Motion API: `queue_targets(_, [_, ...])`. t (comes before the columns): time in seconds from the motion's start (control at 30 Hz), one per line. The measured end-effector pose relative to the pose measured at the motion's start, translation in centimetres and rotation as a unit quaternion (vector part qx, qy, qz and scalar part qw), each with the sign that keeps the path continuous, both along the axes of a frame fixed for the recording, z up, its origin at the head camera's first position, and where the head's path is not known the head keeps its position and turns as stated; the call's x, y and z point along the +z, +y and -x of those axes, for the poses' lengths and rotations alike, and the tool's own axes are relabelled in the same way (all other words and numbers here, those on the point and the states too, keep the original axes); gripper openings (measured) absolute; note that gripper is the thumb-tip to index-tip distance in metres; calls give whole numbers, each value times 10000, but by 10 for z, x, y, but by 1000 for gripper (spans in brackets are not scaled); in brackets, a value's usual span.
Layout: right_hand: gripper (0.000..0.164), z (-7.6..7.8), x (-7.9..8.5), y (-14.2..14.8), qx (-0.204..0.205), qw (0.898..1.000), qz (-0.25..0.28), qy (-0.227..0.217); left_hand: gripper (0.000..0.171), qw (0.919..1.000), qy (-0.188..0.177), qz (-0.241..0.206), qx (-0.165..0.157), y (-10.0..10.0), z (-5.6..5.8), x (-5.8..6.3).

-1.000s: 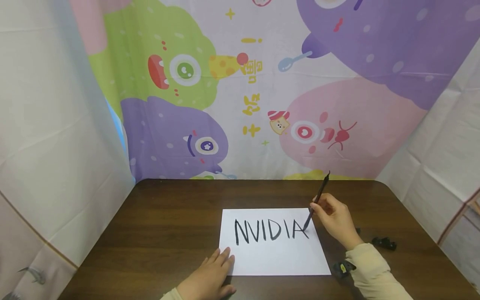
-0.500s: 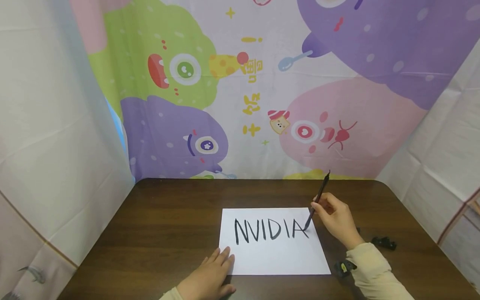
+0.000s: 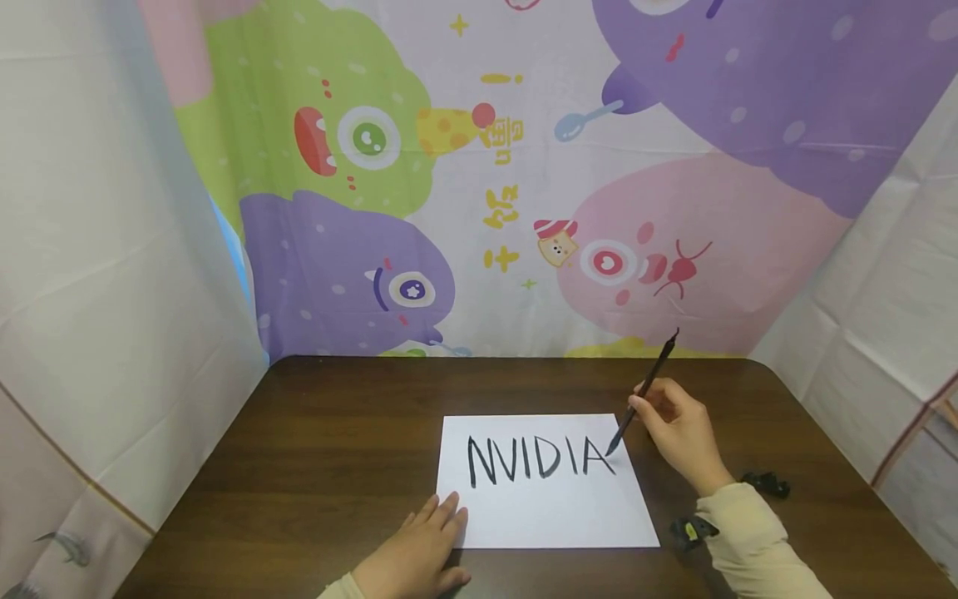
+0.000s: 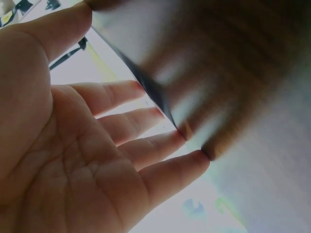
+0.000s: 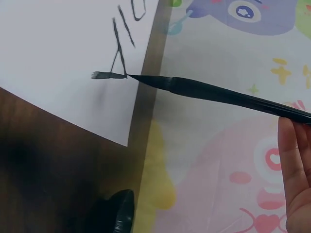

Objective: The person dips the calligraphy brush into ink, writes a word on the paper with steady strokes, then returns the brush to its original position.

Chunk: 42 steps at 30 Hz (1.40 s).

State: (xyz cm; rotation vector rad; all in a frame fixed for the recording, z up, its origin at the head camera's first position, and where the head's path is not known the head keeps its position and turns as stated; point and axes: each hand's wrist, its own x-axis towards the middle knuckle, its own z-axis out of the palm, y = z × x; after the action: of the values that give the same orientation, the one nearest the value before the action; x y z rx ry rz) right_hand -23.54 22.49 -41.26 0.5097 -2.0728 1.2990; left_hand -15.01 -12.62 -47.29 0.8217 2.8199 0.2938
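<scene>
In the head view, a white sheet of paper (image 3: 554, 520) lies on the brown table, with "NVIDIA" brushed across it in black strokes. My right hand (image 3: 679, 428) pinches a dark ink brush (image 3: 660, 359) between thumb and fingers, slanted over the paper's right edge. The brush's black tip overlaps the right side of the last A; in the right wrist view the ink brush (image 5: 209, 91) ends in a fine point right at that letter. My left hand (image 3: 422, 541) rests flat at the paper's lower left corner, fingers extended, as the left hand (image 4: 97, 160) shows in the left wrist view.
A small black object (image 3: 767, 484) lies on the table (image 3: 314, 466) right of my right forearm. Another black piece (image 3: 692, 531) sits by my right cuff. A cartoon-printed curtain (image 3: 509, 316) hangs behind the table's far edge, with pale cloth at both sides.
My right hand has shifted slightly right and up with the ink brush, drawing its tip from the end of the A's crossbar. The left hand and paper stay put.
</scene>
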Motion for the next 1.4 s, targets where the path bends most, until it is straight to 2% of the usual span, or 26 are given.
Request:
queue_targets(0.3, [21, 17, -14, 22, -127, 9998, 67, 108, 73, 10000, -4, -22, -24, 1, 0, 1])
queue_targets(0.7, [23, 14, 6, 43, -356, 9992, -202, -1, 74, 10000, -7, -22, -14, 0, 0, 1])
queue_targets(1.07, [28, 11, 27, 69, -933, 9938, -596, 58, 74, 10000, -97, 5, 21, 0, 1, 0])
queue_targets(1.4, [30, 16, 32, 92, -857, 9952, -445, -161, 73, 9999, 78, -63, -55, 0, 1, 1])
